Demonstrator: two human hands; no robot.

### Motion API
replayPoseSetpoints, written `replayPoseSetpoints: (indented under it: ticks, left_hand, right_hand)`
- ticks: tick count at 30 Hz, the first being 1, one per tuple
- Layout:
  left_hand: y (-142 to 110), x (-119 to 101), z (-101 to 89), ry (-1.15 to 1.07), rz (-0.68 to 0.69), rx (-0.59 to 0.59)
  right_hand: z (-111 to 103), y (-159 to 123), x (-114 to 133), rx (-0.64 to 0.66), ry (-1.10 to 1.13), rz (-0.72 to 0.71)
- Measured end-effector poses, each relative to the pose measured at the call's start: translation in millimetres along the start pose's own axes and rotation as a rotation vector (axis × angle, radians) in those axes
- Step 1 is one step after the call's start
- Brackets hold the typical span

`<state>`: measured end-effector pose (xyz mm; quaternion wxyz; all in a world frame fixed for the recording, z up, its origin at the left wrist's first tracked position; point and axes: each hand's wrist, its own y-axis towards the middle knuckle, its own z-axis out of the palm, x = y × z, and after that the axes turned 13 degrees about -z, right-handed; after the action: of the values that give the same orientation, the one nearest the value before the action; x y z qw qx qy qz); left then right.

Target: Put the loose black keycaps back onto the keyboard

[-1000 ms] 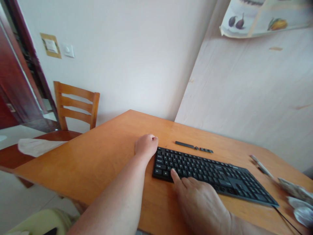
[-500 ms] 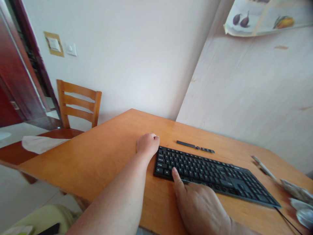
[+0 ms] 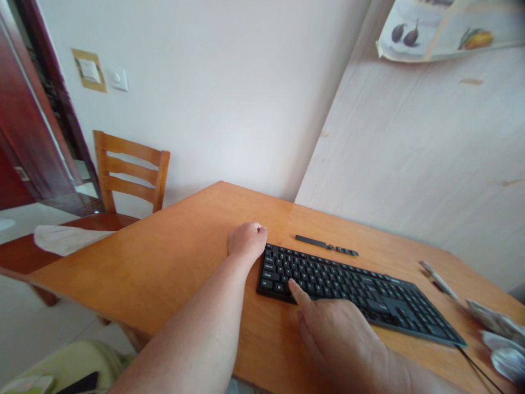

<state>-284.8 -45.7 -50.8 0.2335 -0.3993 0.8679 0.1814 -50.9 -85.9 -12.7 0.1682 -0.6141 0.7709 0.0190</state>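
A black keyboard (image 3: pixel 340 277) lies on the wooden table, slanting away to the right. Along its near row, sockets stand bare where keycaps are gone. The index finger of my right hand (image 3: pixel 342 328) is stretched out onto the bottom row near the left end; its other fingers are curled under. My left hand (image 3: pixel 248 239) rests as a fist against the keyboard's far left corner, and what it may hold is hidden. Behind the keyboard lie a loose space bar (image 3: pixel 310 241) and several small keycaps (image 3: pixel 346 251) in a line.
On the table's right lie a thin stick-like object (image 3: pixel 441 280), crumpled plastic (image 3: pixel 506 353) and the keyboard's cable (image 3: pixel 479 368). A wooden chair (image 3: pixel 131 169) stands at the far left, and a pale green stool (image 3: pixel 69 366) is below the near left edge. The wall borders the table's back.
My right wrist has swung slightly right and up, with the index fingertip still on the bottom row. The left fist and loose keycaps have not moved.
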Motion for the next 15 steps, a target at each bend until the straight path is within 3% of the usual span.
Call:
replayPoseSetpoints:
  ticks: [7,15]
  left_hand:
    - [0.3,0.3,0.8,-0.009,-0.009,0.010]
    - [1.7,1.5,3.0,-0.005,0.000,-0.010]
  right_hand:
    - [6.5,-3.1,1.0,-0.022,-0.001,-0.023]
    - [6.1,1.1,-17.0,-0.263,0.177,0.056]
